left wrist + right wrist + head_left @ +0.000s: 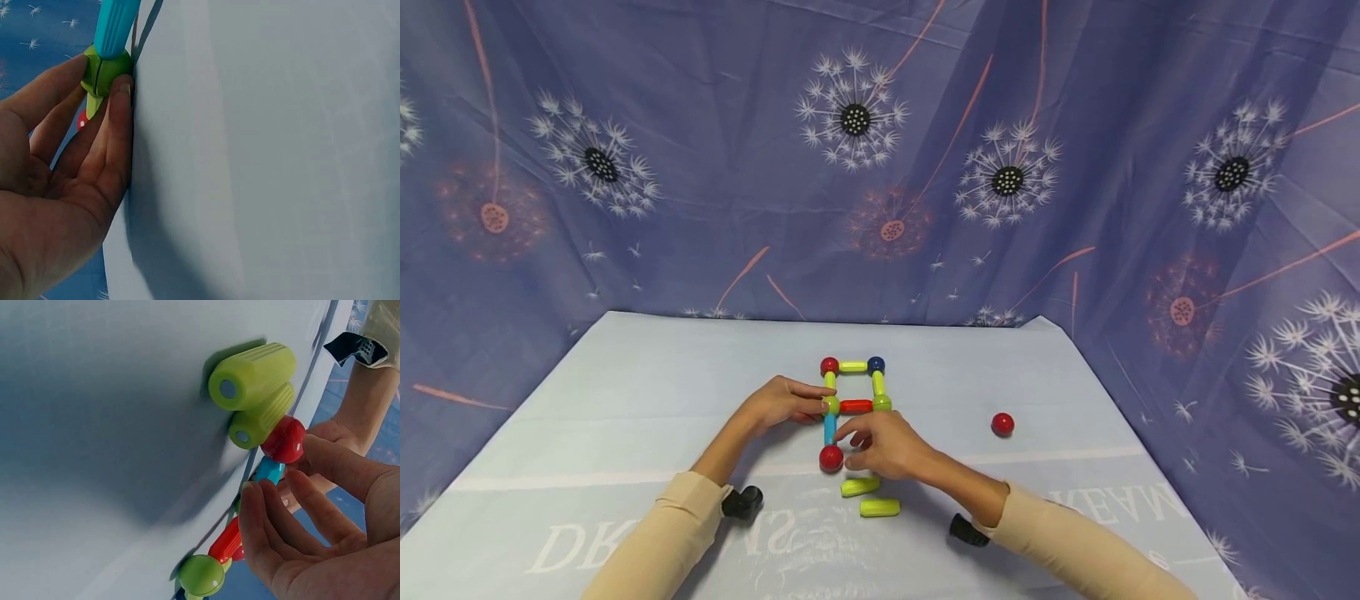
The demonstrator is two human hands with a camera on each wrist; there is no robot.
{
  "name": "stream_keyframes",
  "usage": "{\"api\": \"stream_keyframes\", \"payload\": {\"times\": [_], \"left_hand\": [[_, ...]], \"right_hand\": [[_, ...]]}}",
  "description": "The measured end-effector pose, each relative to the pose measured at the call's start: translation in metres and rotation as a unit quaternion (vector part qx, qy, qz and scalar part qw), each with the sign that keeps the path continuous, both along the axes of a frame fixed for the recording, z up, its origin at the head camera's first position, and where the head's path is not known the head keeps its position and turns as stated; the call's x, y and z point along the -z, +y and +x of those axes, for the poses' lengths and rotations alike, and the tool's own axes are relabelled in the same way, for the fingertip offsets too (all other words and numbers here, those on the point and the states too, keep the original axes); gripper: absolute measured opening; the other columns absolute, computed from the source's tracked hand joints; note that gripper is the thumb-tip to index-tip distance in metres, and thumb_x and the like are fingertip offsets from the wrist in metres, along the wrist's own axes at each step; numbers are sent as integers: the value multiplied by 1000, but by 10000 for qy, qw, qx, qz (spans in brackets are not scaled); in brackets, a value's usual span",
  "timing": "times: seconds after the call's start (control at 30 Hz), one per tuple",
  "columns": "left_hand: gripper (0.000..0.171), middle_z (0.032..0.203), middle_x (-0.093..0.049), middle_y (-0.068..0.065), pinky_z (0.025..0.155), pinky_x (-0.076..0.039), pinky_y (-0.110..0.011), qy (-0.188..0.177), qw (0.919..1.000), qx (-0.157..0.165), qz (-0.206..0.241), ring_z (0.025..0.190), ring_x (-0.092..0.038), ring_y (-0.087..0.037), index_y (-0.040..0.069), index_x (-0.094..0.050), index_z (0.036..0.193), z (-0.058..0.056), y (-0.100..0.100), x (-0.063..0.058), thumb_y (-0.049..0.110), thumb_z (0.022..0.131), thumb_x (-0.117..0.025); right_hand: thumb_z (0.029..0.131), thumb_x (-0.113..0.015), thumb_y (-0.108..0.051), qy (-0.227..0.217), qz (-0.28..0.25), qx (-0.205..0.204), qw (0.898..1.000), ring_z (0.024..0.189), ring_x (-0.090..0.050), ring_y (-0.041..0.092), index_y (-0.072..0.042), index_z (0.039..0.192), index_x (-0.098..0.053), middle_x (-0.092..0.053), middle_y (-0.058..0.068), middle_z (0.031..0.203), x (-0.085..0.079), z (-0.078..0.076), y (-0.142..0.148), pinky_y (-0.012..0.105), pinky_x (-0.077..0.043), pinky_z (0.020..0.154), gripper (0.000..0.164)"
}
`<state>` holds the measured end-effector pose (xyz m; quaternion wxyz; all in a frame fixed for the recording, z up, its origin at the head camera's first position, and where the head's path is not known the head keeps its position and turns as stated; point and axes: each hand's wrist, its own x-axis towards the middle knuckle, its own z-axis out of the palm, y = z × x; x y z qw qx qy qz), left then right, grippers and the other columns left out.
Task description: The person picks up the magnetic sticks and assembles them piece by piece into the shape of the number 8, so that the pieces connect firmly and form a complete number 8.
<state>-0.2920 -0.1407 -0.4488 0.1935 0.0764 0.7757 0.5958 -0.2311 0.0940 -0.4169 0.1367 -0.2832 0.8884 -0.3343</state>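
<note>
A flat frame of magnetic rods and balls lies on the table. My left hand (pixel 786 402) pinches the green ball (pixel 107 70) at its left middle corner between thumb and fingers. From that ball a blue rod (pixel 830 429) runs toward me to a red ball (pixel 831 458). Just right of the blue rod and red ball is my right hand (pixel 887 443), fingers loosely bent and nothing gripped. In the right wrist view its thumb tip overlaps the edge of the red ball (pixel 284 440); contact is unclear. A red rod (pixel 856 406) joins the two green balls.
Two loose yellow-green rods (pixel 860 487) lie nearer me, below the red ball. A separate red ball (pixel 1002 424) sits at the right. The frame's far side has a red ball (pixel 829 367), a dark blue ball (pixel 876 365) and yellow-green rods. A patterned curtain (pixel 737 167) stands behind.
</note>
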Motion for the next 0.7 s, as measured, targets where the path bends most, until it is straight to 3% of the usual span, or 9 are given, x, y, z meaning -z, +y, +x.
{"api": "stream_keyframes", "payload": {"times": [0.23,0.7], "left_hand": [[41,112,-75,-18,83,-61,-39,18,10000,26,-66,90,-75,-24,-2,-66,131,-2,3,-6,12,93,-73],[40,103,-77,-12,77,-62,-37,-364,9993,-104,-65,79,-74,-20,1,-65,134,-10,5,-8,10,95,-70]], "right_hand": [[82,-82,-12,42,109,73,9999,95,-72,21,-13,111,-77,-78,7,101,3,1,7,27,-55,76,30],[83,-84,-17,-99,209,95,9997,90,-68,13,-15,111,-78,-76,4,99,7,1,14,26,-54,76,29]]}}
